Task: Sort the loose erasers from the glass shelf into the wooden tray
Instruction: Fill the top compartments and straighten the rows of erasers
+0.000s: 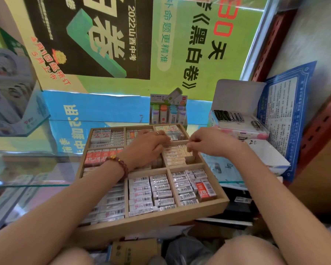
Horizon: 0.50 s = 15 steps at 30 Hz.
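A wooden tray (149,223) with several compartments sits on the glass shelf (27,169), packed with wrapped erasers: white barcoded ones (151,190) in front, orange 2B ones (97,156) at the left. My left hand (147,148), with a ring and a bead bracelet, lies over the middle compartments with its fingers curled down among the erasers; what it holds is hidden. My right hand (208,142) hovers over the middle right compartment of beige erasers (175,155), fingertips bent down at the row's right edge, touching or pinching an eraser there.
A display box of coloured correction tapes (168,111) stands behind the tray. An open white box with black clips (229,116) sits to the right on a pink box, beside a blue-bordered sheet (283,119). Another product box (13,104) stands on the left. Posters cover the back.
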Motion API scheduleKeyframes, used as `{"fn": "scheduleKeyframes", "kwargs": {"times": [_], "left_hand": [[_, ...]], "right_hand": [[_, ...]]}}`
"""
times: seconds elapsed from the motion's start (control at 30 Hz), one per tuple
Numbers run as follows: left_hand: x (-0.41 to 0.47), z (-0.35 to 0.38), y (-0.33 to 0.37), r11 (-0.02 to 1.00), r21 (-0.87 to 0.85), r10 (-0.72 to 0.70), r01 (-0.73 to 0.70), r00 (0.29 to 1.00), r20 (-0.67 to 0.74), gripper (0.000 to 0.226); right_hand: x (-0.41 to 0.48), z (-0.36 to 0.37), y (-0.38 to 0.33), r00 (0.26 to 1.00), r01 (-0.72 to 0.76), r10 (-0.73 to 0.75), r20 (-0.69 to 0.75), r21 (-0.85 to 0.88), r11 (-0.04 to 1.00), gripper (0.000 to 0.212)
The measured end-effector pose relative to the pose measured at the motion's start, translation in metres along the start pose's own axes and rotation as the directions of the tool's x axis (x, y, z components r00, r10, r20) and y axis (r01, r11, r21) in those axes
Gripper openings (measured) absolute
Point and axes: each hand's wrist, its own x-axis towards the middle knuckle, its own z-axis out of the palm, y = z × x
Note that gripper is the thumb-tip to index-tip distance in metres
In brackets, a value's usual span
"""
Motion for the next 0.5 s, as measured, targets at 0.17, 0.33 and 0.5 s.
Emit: {"fn": "scheduleKeyframes", "kwargs": {"times": [0.17,0.33,0.5], "left_hand": [[-0.018,-0.008,-0.009,0.974,-0.221,-0.085,0.057,0.989,-0.121,0.042],[-0.041,-0.019,0.003,0.982,-0.168,-0.075,0.087,0.994,0.078,0.046],[-0.053,-0.011,-0.008,0.971,-0.203,-0.101,0.124,0.987,0.121,0.040]], "right_hand": [[-0.019,0.037,-0.032,0.994,-0.111,0.104,-0.040,-0.274,0.955,0.013],[-0.021,0.051,-0.035,0.986,-0.121,0.094,-0.139,-0.203,0.972,0.026],[-0.025,0.058,-0.027,0.977,-0.095,0.045,-0.210,-0.235,0.967,0.031]]}}
